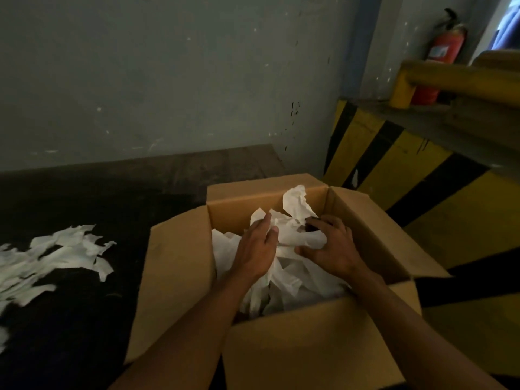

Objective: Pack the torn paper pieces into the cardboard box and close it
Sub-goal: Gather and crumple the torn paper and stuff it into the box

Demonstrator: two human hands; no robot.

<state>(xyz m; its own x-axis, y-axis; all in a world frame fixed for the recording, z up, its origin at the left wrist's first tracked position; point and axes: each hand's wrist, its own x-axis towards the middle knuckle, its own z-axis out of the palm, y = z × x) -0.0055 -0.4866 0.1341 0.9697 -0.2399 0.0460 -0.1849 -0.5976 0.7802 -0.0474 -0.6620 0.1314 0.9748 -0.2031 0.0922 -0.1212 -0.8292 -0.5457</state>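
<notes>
**Clerk:** Item one, the cardboard box. Where is it?

**Checker:** Directly in front of you, at the right end of the dark table. All the flaps are folded back and the top is open.

**Clerk:** Contents?

**Checker:** Crumpled white paper, heaped loosely and filling much of the inside.

**Clerk:** Item two, your hands.

**Checker:** Both are inside the box opening, with a wad of paper held between them. Your left hand grips its left side, fingers laid along the paper and thumb pressed into it. Your right hand grips the right side, fingers curled over the top. The wad sticks up above the paper beneath it, towards the far wall of the box.

**Clerk:** Item three, stock not yet packed?

**Checker:** Torn pieces, white and ragged, are scattered flat on the table to your left, well apart from the box. The edges are blurred, so I cannot count them.

**Clerk:** Surroundings?

**Checker:** A grey wall is behind the table. A yellow and black striped barrier stands just beside the box on the right, with a yellow rail above it. A red fire extinguisher is behind the rail.
</notes>
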